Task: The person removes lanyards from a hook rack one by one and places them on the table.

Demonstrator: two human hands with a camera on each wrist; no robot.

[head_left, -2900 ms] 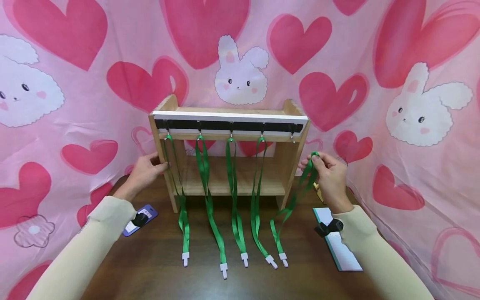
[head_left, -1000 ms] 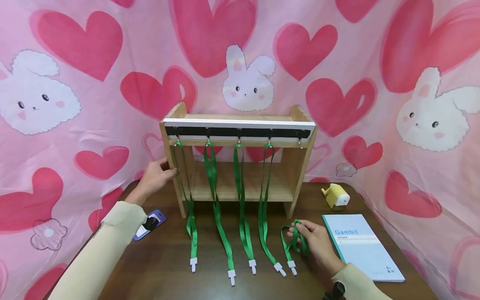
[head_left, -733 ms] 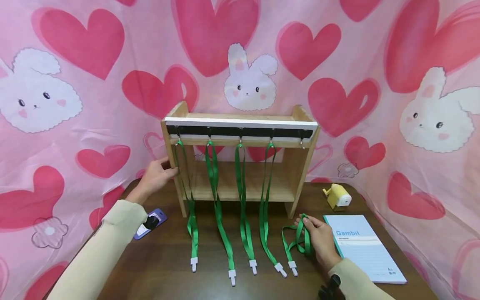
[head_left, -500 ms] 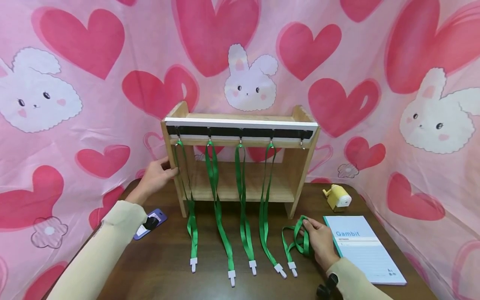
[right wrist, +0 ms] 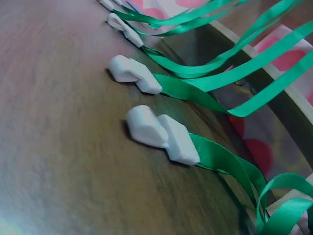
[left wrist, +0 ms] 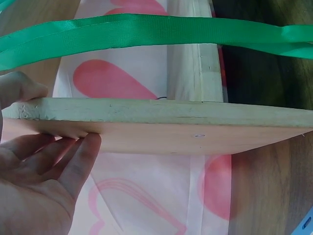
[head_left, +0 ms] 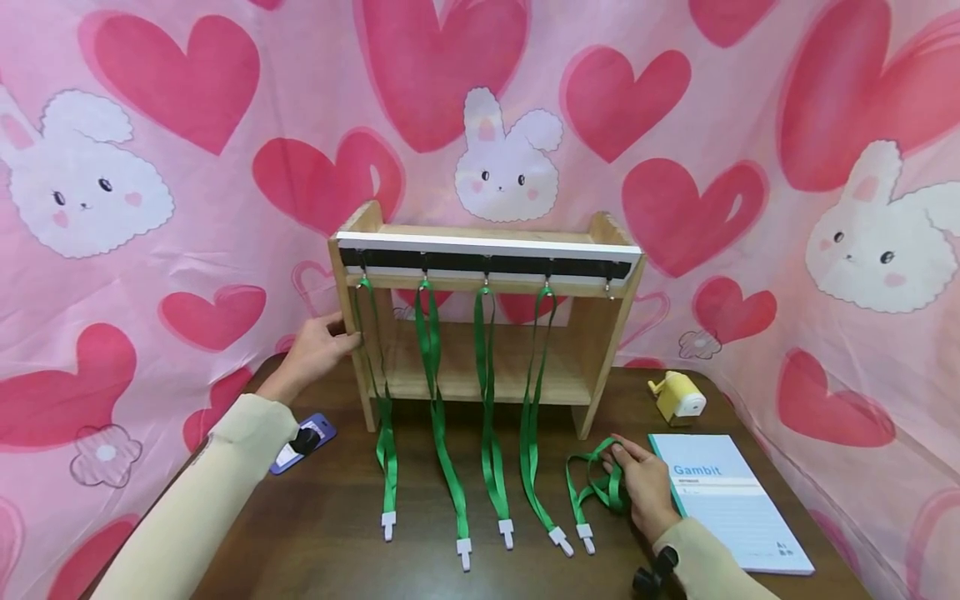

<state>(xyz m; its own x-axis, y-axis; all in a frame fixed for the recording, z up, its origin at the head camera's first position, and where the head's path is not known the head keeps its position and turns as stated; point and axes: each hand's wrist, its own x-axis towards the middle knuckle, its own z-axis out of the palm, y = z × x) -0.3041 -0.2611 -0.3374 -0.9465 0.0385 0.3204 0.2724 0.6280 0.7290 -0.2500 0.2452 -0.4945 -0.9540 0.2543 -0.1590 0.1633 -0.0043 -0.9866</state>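
My left hand (head_left: 311, 354) grips the left side panel of a small wooden shelf (head_left: 600, 350). In the left wrist view the thumb is on one face of the panel (left wrist: 161, 134) and the fingers on the other. Low over the table at right, my right hand (head_left: 645, 483) pinches the looped end of a green lanyard (head_left: 576, 500), whose white clip (head_left: 586, 537) lies on the table. Several other green lanyards (head_left: 431, 350) hang from hooks on the shelf's black strip (head_left: 517, 267). The rightmost hook (head_left: 610, 289) holds nothing. The right wrist view shows white clips (right wrist: 180, 139) close up.
A notebook (head_left: 738, 508) marked "Gambit" lies right of my right hand. Behind it stands a yellow pencil sharpener (head_left: 678, 398). A blue card holder (head_left: 315, 432) lies beneath my left wrist. Pink heart-printed cloth (head_left: 300, 67) surrounds the dark wooden table (head_left: 315, 542).
My right hand has come down from beside the shelf to near the tabletop with the lanyard, which now lies loosely looped. The left hand stays on the panel. The head view has shifted slightly.
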